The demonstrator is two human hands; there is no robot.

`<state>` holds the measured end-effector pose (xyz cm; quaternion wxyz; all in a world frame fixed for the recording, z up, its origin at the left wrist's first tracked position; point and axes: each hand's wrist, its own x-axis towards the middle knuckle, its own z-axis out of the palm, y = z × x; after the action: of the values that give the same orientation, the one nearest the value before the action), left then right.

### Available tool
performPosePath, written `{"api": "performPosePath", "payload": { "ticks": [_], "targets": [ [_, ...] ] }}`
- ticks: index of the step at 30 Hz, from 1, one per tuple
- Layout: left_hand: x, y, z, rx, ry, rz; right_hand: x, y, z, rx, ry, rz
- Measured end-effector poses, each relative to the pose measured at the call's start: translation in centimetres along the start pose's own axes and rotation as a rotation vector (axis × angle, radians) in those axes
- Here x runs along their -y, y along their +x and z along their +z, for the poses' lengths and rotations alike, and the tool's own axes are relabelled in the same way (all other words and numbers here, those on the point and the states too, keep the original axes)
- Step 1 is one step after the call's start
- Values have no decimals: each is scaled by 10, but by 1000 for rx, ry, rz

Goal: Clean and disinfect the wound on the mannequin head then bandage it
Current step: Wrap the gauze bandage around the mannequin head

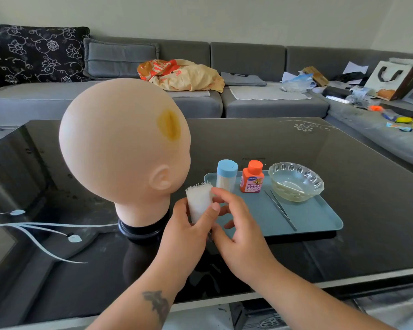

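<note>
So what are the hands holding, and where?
Both hands, left hand and right hand, pinch a white gauze piece by its lower right edge.

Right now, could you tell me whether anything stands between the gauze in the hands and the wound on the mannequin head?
Nothing visible does. Both hands hold the gauze beside the mannequin head, below its ear; the yellow-stained wound above is uncovered.

The mannequin head [124, 148] stands left of the tray [320, 217], which holds two bottles [227, 175], tweezers [280, 209] and a bowl [296, 181].
</note>
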<state>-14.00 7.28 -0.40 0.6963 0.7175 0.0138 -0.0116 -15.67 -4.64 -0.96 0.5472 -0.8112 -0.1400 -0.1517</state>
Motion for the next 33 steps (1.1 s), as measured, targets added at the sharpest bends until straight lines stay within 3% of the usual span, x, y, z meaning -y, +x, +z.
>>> {"api": "performPosePath", "payload": {
  "ticks": [4,8,15,22,27,33],
  "targets": [
    [2,1,0,-18,-14,-2,0,4,-2,-94,77,15],
    [3,0,1,-33,19,18,-4,11,-7,-182,193,149],
    [1,-4,2,-1,31,32,-10,13,-6,-136,373,268],
    [-1,-10,-3,113,7,7,-6,10,-4,-57,356,244],
    [-3,-14,-6,68,37,-13,-4,3,0,-15,327,228],
    [-20,-24,-16,-83,274,261,13,0,10,-35,360,111]
  ]
}}
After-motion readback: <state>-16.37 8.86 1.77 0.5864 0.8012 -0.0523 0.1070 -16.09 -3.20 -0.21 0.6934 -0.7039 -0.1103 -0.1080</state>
